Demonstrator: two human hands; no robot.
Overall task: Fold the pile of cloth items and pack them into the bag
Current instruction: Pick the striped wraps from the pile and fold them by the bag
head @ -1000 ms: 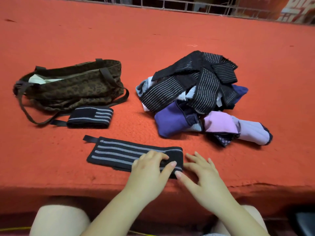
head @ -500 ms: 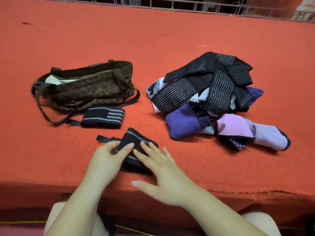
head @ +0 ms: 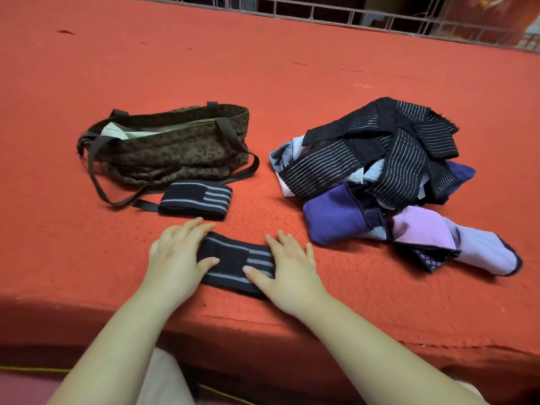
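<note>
Both hands' grip wide, left hand (head: pixel 175 258) and right hand (head: pixel 287 266) flat on folded band (head: pixel 233 260) near the table edge (head: pixel 380 325)

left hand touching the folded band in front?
Touching. Head view: the left hand lies on the left end of the folded band, thumb on its black patch. The right hand covers the other end.

Both bare forearms reach forward from the lower edge of the view and converge toward the middle. The left hand (head: pixel 175 258) lies palm down with fingers straight and slightly spread, thumb pointing inward. The right hand (head: pixel 287 266) mirrors it, flat and palm down, fingers extended forward, its thumb angled toward the left thumb, the two thumbs near but apart.
</note>
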